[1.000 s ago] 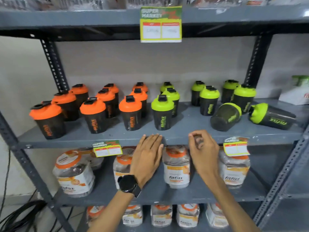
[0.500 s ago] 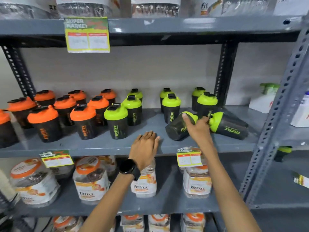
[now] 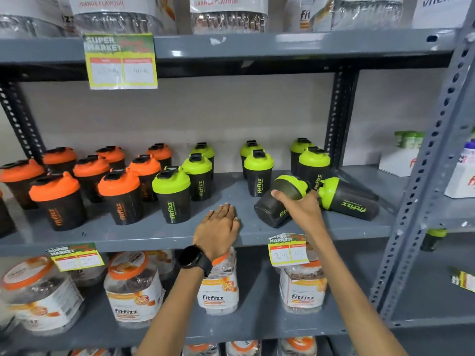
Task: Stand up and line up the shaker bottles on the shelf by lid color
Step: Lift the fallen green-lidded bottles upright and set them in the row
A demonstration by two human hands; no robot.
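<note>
Black shaker bottles stand on the grey middle shelf (image 3: 144, 235). Several with orange lids (image 3: 119, 185) fill the left side, and several with green lids (image 3: 171, 181) stand upright from the middle to the right. Two green-lidded bottles lie on their sides at the right. My right hand (image 3: 299, 210) grips the nearer tipped bottle (image 3: 276, 204), its base facing me. The other tipped bottle (image 3: 349, 201) lies just right of it, lid toward my hand. My left hand (image 3: 218, 231) rests flat on the shelf's front edge, fingers together, holding nothing.
Price tags (image 3: 288, 249) hang on the shelf edges. Tubs labelled fitfizz (image 3: 218, 286) fill the shelf below, and large jars (image 3: 228, 14) sit on the one above. A perforated grey upright (image 3: 421, 191) stands at the right, with white boxes (image 3: 401, 158) beyond it.
My view shifted right and closer. My right hand rose from the shelf edge to the tipped green-lidded bottle and closed on it. My left hand stayed on the shelf edge.
</note>
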